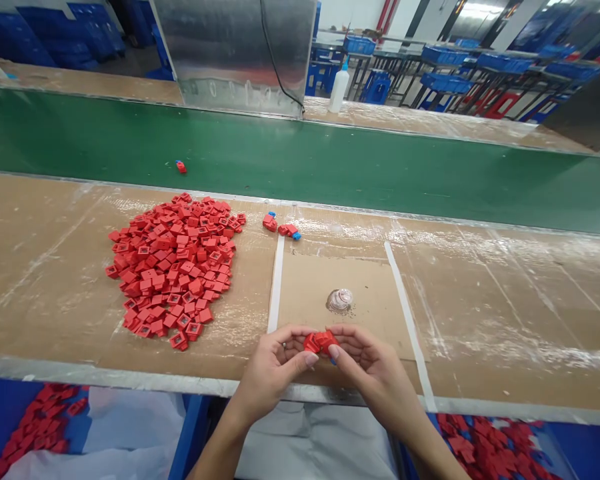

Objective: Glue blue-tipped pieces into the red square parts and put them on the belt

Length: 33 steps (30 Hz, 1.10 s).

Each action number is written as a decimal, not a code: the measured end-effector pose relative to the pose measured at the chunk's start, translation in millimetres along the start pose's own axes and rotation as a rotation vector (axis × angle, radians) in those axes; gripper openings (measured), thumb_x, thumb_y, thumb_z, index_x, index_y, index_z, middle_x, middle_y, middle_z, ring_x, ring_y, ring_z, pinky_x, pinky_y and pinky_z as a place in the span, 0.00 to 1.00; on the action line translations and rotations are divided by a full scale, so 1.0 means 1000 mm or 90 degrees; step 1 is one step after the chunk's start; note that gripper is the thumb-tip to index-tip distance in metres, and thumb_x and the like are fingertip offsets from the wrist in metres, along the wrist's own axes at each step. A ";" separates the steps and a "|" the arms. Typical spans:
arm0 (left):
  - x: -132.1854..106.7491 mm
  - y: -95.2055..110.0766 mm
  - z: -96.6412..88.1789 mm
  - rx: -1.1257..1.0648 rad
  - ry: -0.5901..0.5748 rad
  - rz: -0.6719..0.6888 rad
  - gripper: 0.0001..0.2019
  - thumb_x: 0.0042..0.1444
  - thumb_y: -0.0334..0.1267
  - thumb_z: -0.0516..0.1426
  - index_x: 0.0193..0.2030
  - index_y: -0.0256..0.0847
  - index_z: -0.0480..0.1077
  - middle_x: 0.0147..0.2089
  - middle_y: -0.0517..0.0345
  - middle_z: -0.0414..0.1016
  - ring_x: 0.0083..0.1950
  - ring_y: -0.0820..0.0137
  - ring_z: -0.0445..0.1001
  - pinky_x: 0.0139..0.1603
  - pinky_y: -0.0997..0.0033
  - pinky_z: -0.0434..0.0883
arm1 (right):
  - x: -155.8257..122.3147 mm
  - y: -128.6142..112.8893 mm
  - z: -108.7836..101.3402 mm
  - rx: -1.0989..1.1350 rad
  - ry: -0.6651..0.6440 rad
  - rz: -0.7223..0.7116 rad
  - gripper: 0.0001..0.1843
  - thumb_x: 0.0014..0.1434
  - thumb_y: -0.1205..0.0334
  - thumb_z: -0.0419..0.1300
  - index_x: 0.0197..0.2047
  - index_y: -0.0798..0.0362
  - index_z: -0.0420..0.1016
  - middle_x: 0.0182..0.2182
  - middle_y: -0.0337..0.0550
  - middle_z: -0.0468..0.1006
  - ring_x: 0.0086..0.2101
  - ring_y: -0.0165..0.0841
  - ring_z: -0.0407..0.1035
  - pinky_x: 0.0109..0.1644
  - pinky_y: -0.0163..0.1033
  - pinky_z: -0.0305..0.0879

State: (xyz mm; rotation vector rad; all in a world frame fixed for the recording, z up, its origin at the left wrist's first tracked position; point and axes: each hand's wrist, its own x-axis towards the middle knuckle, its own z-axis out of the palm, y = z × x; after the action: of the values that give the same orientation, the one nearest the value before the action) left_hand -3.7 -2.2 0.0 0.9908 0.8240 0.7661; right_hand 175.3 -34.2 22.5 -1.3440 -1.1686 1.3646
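**Left hand [273,373] and right hand [375,380] pinch red plastic part [321,343]**

Both hands are at the near edge of the workbench, with fingers curled and pressed together around the part. The left thumb and right thumb bear on it from the near side. A blue tip [333,361] shows at its lower right. The part is held just above a cardboard sheet [305,293], between two white tape strips [275,283] [410,320]. On the sheet lies a small whitish spiral lump [339,300], its material unclear. Left of the sheet is a large pile of red square parts [173,270]. Beyond that, a few red-and-blue parts [283,227] lie near the green conveyor belt [300,160]. Blue bins [35,427] [490,447] below the bench edge hold more red parts.
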 end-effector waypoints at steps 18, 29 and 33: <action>0.000 0.000 0.001 0.029 0.020 0.021 0.12 0.58 0.35 0.61 0.48 0.39 0.77 0.34 0.56 0.78 0.34 0.70 0.74 0.36 0.73 0.72 | -0.005 0.011 0.003 -0.324 0.040 -0.179 0.07 0.66 0.57 0.56 0.43 0.49 0.73 0.34 0.44 0.78 0.33 0.37 0.72 0.37 0.39 0.69; -0.001 -0.004 -0.001 0.025 -0.001 0.020 0.08 0.56 0.31 0.60 0.43 0.38 0.78 0.37 0.56 0.75 0.35 0.70 0.73 0.36 0.72 0.73 | -0.011 0.025 0.010 -0.360 0.032 -0.326 0.11 0.67 0.69 0.53 0.50 0.49 0.69 0.41 0.46 0.76 0.40 0.35 0.73 0.43 0.36 0.70; -0.001 -0.005 -0.001 0.050 0.006 0.035 0.10 0.57 0.31 0.59 0.45 0.38 0.77 0.39 0.56 0.75 0.36 0.70 0.73 0.36 0.72 0.73 | -0.007 0.030 0.010 -0.398 0.045 -0.375 0.12 0.67 0.70 0.53 0.52 0.51 0.69 0.42 0.47 0.77 0.41 0.35 0.74 0.44 0.35 0.71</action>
State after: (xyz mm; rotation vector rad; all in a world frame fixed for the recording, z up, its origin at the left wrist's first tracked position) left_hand -4.6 -4.6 -5.0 1.0841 0.8436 0.7909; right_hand 166.9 -46.9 -6.3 -1.2789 -1.8470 0.5382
